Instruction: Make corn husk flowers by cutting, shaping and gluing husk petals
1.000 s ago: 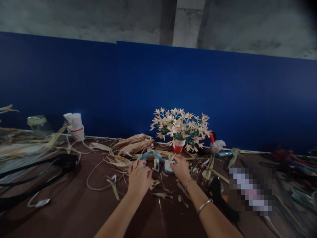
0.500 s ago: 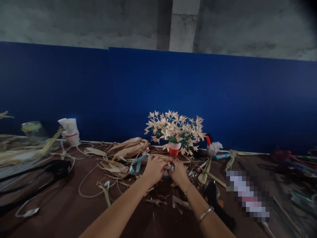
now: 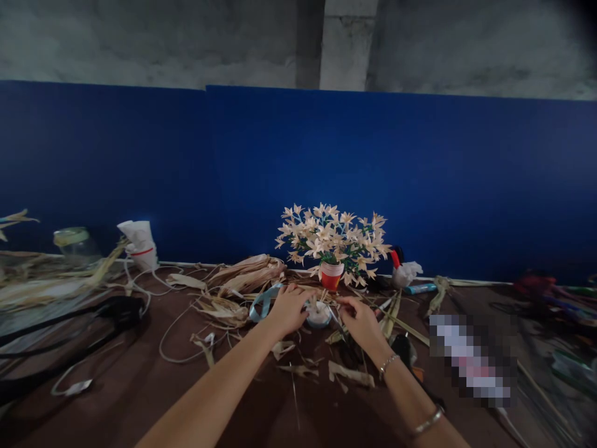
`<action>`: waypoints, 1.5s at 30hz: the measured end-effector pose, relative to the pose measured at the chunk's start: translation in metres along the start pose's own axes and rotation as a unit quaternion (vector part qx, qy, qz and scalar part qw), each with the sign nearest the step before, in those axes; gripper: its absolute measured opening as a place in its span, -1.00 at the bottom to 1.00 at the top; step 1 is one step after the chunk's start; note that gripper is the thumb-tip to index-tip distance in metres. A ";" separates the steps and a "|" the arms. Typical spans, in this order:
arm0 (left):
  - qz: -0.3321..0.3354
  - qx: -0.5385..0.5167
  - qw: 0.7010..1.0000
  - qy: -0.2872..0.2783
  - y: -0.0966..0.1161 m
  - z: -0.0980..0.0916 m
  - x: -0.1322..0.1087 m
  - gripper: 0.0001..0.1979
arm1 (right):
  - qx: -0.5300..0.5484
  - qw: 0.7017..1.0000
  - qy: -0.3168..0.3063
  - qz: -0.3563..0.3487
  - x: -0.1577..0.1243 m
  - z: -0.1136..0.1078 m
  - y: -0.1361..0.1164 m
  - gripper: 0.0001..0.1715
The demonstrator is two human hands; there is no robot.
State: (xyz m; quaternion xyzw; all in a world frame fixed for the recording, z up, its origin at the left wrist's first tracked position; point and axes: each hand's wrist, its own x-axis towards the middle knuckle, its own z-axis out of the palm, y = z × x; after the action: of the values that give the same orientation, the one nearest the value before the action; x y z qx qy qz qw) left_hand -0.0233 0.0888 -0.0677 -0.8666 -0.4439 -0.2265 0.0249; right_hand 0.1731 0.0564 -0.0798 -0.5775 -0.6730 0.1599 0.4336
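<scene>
L hand (image 3: 290, 309) and R hand (image 3: 360, 320) at mid-table, one each side of small white item w/ lt-blue rim (image 3: 319, 318); item sits on brown table (image 3: 261, 410), just in front of red cup (image 3: 330, 282). L hand palm down, fingers reaching fwd, fingertips at L edge of item; can't tell if pinching it or only touching, tips partly hidden. R hand to R of item, apart from it, fingers bent, thumb + index close to each other; can't tell if they pinch anything. Thin shiny strip (image 3: 334, 313) btwn R fingertips and item, too small to ID. Chain bracelet (image 3: 388, 363) + bangle (image 3: 428, 423) on R wrist/forearm.

Lt-blue ribbon (image 3: 260, 305) loops just L of L hand. Dry husk bundle (image 3: 249, 274) behind it, husk scraps (image 3: 352, 374) nearer the person, below hands. Red cup upright, holds bunch of pale flowers (image 3: 326, 233) w/ green stems, leaning some to R. Black tool (image 3: 402, 350) partly behind R forearm, type unclear. Teal tube (image 3: 420, 289) + crumpled white wad (image 3: 407, 274) R of flowers. Far L: white cable (image 3: 163, 342), white wrapped bundle (image 3: 140, 242) w/ red band, clear jar (image 3: 77, 246). Blue panel (image 3: 298, 149) at back.
</scene>
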 end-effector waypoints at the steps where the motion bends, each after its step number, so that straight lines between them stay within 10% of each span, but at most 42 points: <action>1: 0.000 -0.001 1.000 -0.003 -0.001 0.000 -0.001 -0.51 | 0.001 1.000 0.000 0.005 -0.001 -0.001 0.000 -0.75; 7: -0.003 0.004 1.000 -0.001 0.005 0.003 0.004 -0.67 | -0.022 1.000 -0.005 0.007 -0.004 0.004 -0.001 -0.78; 20: 0.235 0.197 0.951 -0.033 0.021 -0.003 0.018 -0.85 | -0.122 0.992 -0.008 0.007 -0.004 0.032 -0.006 -0.77; 34: 0.096 0.065 0.992 -0.054 0.004 -0.009 0.007 -0.64 | 0.092 0.987 -0.034 0.126 -0.002 0.004 -0.010 -0.67; 45: 0.126 0.205 0.969 -0.053 0.008 -0.009 -0.008 -0.51 | 0.126 0.979 -0.093 0.134 -0.016 -0.002 -0.015 -0.71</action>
State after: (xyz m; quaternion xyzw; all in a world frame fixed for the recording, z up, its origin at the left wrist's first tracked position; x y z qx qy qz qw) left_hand -0.0244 0.0763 -0.0615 -0.9026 -0.3692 -0.0791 0.2069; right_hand 0.1643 0.0366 -0.0740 -0.5859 -0.6015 0.3526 0.4131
